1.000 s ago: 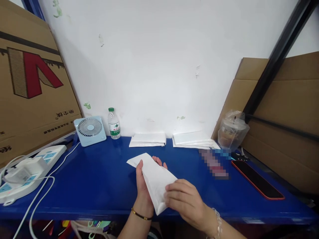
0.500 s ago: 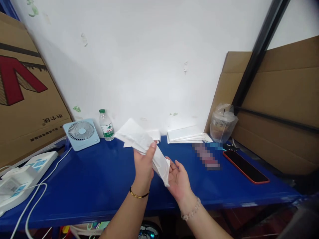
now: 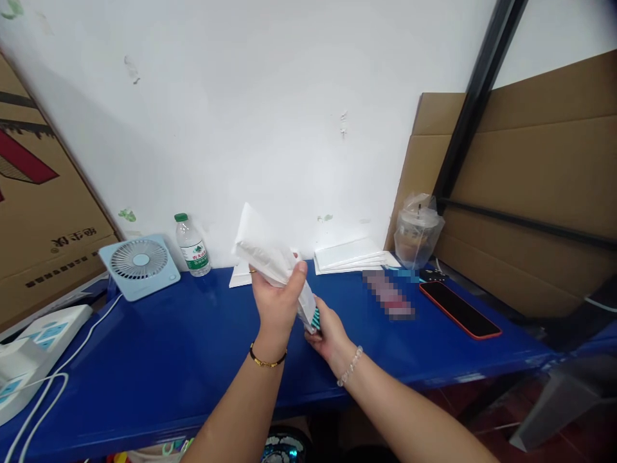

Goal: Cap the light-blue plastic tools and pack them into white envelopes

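Observation:
My left hand [image 3: 276, 301] is raised above the blue table [image 3: 159, 360], fingers closed round a white paper packet [image 3: 268, 256] held upright and tilted back toward the wall. Just below and to its right, my right hand [image 3: 325, 332] is curled at the packet's lower end, pinching a small teal-and-white striped thing [image 3: 315, 317] that shows there. Its fingers are mostly hidden behind the packet and my left hand.
White packets lie in two stacks by the wall [image 3: 351, 255] [image 3: 240, 276]. A small fan [image 3: 139, 265], a water bottle [image 3: 191, 245], a power strip [image 3: 29, 344], a bagged drink cup [image 3: 416, 229] and a phone [image 3: 459, 309] sit on the table. Cardboard flanks both sides.
The packet was lifted off the table by my left hand and tipped upright. My right hand went from open below it to closed at its lower end. My view swung right.

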Demonstrator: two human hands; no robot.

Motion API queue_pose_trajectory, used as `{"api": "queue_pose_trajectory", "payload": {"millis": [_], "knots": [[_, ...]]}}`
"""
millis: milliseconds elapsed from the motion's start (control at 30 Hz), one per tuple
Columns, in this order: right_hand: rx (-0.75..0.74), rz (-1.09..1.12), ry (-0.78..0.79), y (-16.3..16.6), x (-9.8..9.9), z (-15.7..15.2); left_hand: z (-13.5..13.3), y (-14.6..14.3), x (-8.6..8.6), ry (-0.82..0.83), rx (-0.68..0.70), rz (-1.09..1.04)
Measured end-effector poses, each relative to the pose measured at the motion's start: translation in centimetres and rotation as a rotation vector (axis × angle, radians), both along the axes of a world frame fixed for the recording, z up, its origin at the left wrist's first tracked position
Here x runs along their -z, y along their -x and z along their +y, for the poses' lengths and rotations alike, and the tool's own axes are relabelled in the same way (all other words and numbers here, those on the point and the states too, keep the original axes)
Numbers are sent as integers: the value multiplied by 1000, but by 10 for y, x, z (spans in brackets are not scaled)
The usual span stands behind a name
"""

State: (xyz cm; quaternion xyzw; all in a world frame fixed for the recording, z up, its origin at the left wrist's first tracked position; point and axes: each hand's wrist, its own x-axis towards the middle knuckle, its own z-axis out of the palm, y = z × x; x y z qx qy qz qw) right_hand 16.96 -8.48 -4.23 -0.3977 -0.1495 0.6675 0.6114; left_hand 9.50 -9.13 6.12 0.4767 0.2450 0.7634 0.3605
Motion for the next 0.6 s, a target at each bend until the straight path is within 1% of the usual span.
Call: {"api": "queue_pose_trajectory", "payload": {"millis": [67,133,167,233,300,367,433,500,567,600], "knots": [[42,-286,-60,-9,0,12,5,5,-1,-39,-62,-86],[141,-645,-109,-25,2,26,13,16,-2,-75,-119,-176],[192,-756,-115,-34,4,33,17,23,-1,-82,-138,-225],[256,-884,-115,-55,6,45,25,41,2,-48,-165,-324],[306,-1027,-132,-75,8,53,32,60,9,39,-182,-420],[325,-1187,-170,-89,10,57,38,77,19,129,-126,-476],[311,-1327,-209,-96,13,59,45,92,31,190,-47,-532],[281,-1442,-241,-95,17,60,51,104,44,298,-11,-580],[253,-1526,-263,-92,22,61,55,115,56,467,-45,-566],[239,-1568,-271,-90,24,62,56,121,62,538,-99,-540]]}}
